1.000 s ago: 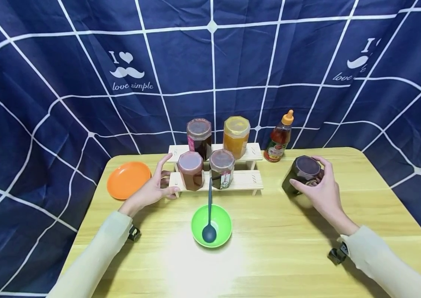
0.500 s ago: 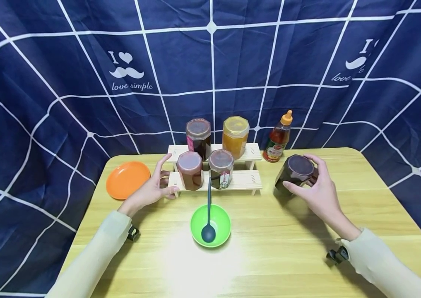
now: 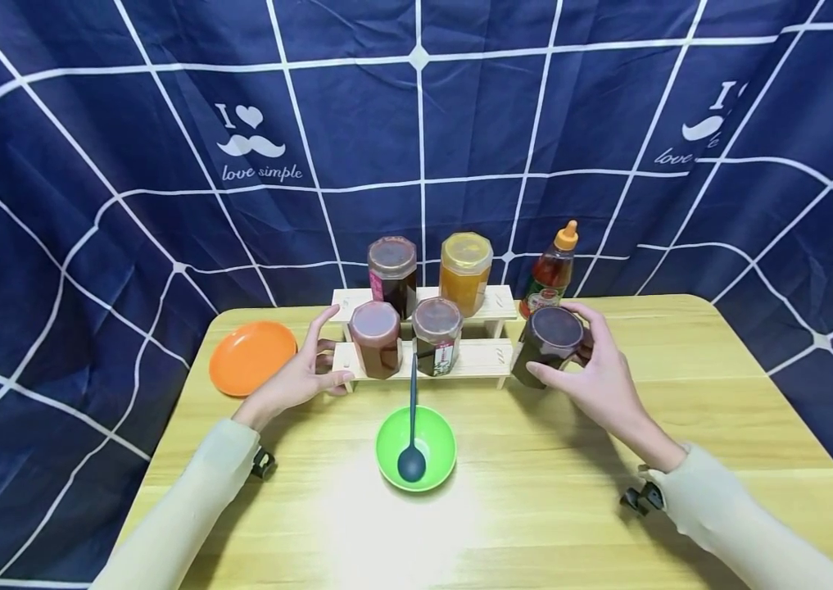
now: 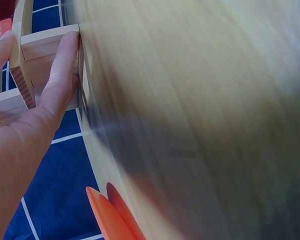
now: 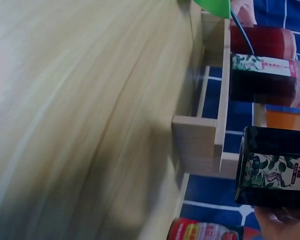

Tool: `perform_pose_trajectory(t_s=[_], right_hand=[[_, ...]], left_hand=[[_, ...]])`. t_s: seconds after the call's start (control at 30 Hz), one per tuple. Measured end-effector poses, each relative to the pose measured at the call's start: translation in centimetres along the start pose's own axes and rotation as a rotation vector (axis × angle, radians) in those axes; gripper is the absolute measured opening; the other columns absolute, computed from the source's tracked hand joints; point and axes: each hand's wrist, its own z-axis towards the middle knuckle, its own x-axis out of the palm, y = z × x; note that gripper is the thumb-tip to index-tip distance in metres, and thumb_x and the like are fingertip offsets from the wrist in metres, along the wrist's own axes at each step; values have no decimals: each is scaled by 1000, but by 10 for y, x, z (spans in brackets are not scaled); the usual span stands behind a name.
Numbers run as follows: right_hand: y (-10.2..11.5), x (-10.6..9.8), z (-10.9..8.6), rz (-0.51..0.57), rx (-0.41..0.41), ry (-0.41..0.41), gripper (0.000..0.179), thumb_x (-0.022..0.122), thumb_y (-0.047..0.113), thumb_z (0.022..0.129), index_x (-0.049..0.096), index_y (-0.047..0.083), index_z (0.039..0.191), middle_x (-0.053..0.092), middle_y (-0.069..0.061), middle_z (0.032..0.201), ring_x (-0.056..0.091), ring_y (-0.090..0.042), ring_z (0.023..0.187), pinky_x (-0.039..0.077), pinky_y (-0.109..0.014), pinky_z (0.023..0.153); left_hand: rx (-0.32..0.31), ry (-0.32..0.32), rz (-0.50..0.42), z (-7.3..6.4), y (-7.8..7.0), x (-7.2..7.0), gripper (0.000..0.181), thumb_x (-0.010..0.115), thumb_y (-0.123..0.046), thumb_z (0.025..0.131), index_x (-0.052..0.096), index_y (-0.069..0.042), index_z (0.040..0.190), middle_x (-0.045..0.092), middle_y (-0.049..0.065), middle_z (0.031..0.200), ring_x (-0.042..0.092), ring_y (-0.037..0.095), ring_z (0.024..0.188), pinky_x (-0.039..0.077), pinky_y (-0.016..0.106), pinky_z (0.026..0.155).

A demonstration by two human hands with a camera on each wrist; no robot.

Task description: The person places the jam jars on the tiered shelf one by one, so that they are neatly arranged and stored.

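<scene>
My right hand (image 3: 600,377) grips a dark jam jar (image 3: 545,352), thumb in front and fingers behind. The jar is slightly tilted and held at the right end of the two-step wooden rack (image 3: 486,358), overlapping the end of its lower step. A floral label faces the camera on this jar (image 5: 275,170) in the right wrist view. My left hand (image 3: 294,377) holds the rack's left end, with fingers along the end piece (image 4: 50,42). On the lower step stand a reddish jar (image 3: 378,348) and a dark labelled jar (image 3: 434,324); the upper step bears a dark jar (image 3: 392,274) and an amber jar (image 3: 466,274).
A green bowl (image 3: 390,463) with a dark spoon (image 3: 412,463) in it stands before the rack. The orange plate (image 3: 254,358) lies at the left. Behind the held jar is a sauce bottle (image 3: 550,274) with an orange cap. A blue curtain (image 3: 357,115) hangs behind the table.
My right hand has carried the dark jam jar leftward, from the table's right side to the rack's right end. The left hand has stayed on the rack.
</scene>
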Motion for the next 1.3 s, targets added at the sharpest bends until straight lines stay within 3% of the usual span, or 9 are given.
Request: perform_pose_trajectory(t_s=[0.3, 0.53, 0.8, 1.13, 1.2, 1.3], right_hand=[[-1, 20, 13, 25, -12, 48, 98, 99, 12, 82, 43, 19, 162, 66, -11, 140, 68, -10, 115, 50, -15, 97], [-4, 33, 21, 31, -8, 66, 96, 100, 12, 81, 44, 18, 159, 68, -14, 136, 69, -28, 119, 51, -17, 97], [-4, 40, 25, 31, 2, 83, 96, 100, 14, 81, 43, 20, 159, 67, -15, 136, 69, -31, 120, 51, -17, 96], [-3, 49, 29, 38, -17, 62, 101, 100, 11, 79, 43, 15, 162, 46, -19, 150, 52, -32, 131, 53, -56, 101], [-3, 50, 30, 49, -24, 63, 102, 100, 8, 79, 42, 13, 163, 46, -19, 151, 52, -33, 131, 52, -57, 101], [-5, 50, 32, 47, -36, 69, 101, 100, 8, 79, 43, 13, 163, 48, -18, 150, 52, -31, 132, 52, -50, 101]], left_hand=[[-6, -9, 13, 1, 0, 0, 114, 74, 9, 100, 3, -43, 172, 46, 35, 145, 68, 40, 115, 63, 55, 85], [-10, -11, 5, 2, 1, 1, 115, 74, 10, 99, 4, -43, 172, 46, 35, 145, 68, 40, 114, 63, 54, 84], [-5, -5, 2, 3, 1, 0, 115, 75, 10, 99, 4, -43, 172, 45, 34, 145, 67, 40, 116, 63, 54, 84], [-9, -10, -1, 4, 2, -1, 115, 74, 10, 99, 4, -44, 172, 46, 34, 144, 68, 39, 115, 64, 54, 83], [-10, -8, 4, 4, 2, -1, 115, 73, 11, 99, 4, -44, 172, 45, 34, 145, 68, 40, 114, 63, 54, 84], [-11, -4, 8, 5, 2, -2, 114, 73, 12, 100, 4, -44, 172, 45, 34, 145, 68, 40, 113, 63, 54, 84]])
